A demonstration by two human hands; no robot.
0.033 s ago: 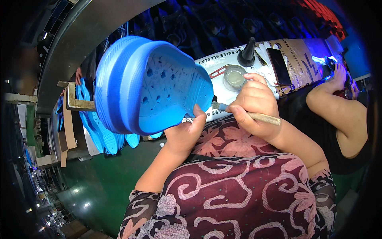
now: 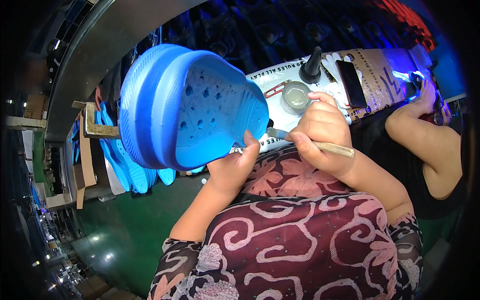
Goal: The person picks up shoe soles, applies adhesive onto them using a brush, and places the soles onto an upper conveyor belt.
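Evidently both hands are occupied: the left hand (image 2: pixel 232 167) grips the blue foam shoe (image 2: pixel 220 100) by its near edge, thumb over the rim and the other fingers mostly hidden beneath. The shoe extends forward and left from that hand, tilted so its hollow, with a scatter of small holes, faces the right hand (image 2: pixel 322 125); that angle probably leaves the near rim open to reach. The right hand pinches a brush (image 2: pixel 335 149) much like a pen, likely for fine control, its bristles pointing left toward the shoe's rim; whether they touch it I cannot tell.

Just beyond the right fingers sits a small round tub (image 2: pixel 295 97) with pale contents, seemingly placed for a short reach from the brush. A red tool (image 2: pixel 274 90) lies to the tub's left. Farther from the right hand stand a black cone-shaped thing (image 2: pixel 312 65) and a dark phone (image 2: pixel 351 84), on a wrapped carton (image 2: pixel 372 75) that apparently serves as a worktop.

Past the left hand, on the shoe's far side, are a metal bracket (image 2: pixel 102 131) and more blue foam pieces (image 2: pixel 125 165) beside a cardboard flap (image 2: pixel 86 160). Well right of the right hand is another person (image 2: pixel 425 135).
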